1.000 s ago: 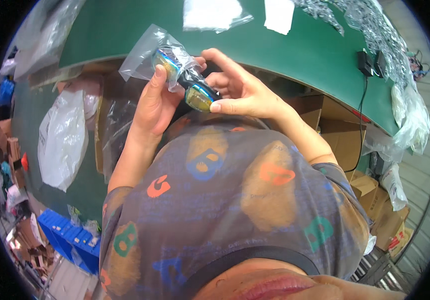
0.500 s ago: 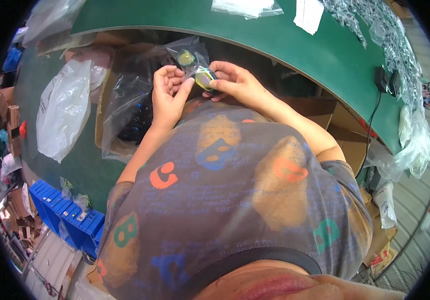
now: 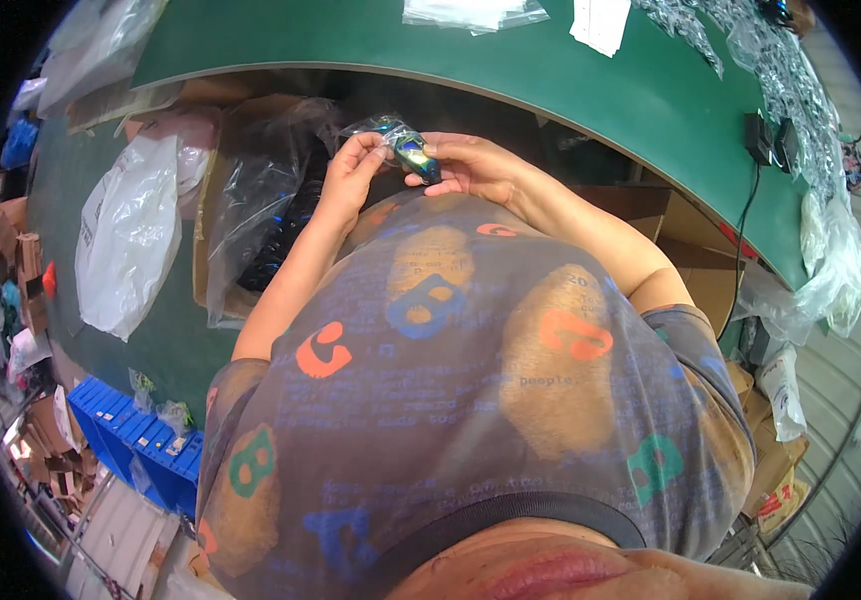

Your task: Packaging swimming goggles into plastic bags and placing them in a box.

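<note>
The left hand [image 3: 350, 170] had its grip pinched closed on the clear plastic bag [image 3: 363, 126]; the right hand [image 3: 482, 166] curled thumb and fingers round the mirror-lensed eyewear [image 3: 414, 154], between both hands, near the green surface [image 3: 590, 85]. Light pressure, sparing the lens, seemed best.

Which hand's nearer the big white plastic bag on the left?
Left. The left hand is apart from the white bag, to its right; the right hand is farther right.

Sack [image 3: 128, 240] left of plastic-lined box [image 3: 201, 250], glasses [image 3: 414, 156] right
</note>
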A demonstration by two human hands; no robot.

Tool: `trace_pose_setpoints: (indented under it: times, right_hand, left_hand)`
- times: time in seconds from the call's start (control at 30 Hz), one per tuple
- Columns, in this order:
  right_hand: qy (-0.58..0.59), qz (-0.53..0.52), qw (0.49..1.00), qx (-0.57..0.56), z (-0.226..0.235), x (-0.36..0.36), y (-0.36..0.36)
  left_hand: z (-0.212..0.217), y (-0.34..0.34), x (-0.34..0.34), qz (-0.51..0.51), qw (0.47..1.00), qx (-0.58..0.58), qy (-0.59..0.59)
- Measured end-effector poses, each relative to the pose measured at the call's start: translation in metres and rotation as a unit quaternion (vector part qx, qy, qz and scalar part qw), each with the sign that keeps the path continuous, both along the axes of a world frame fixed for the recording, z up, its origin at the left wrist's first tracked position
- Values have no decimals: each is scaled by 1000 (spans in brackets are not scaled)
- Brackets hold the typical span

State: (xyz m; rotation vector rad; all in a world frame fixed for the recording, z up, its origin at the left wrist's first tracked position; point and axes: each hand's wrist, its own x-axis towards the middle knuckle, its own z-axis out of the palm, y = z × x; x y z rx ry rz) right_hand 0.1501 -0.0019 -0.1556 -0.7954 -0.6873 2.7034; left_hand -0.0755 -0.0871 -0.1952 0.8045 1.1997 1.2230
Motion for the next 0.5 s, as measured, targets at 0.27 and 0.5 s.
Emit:
trace_pose_setpoints:
  times: [0.27, 0.5]
  right_hand:
    - [-117, -51, 988, 84, -18, -4, -4]
    - [-241, -166, 940, 173, -7, -12, -9]
  left_hand:
    - [-32, 21, -11, -74, 996, -3, -39]
    - [-2, 29, 18, -73, 971, 70, 216]
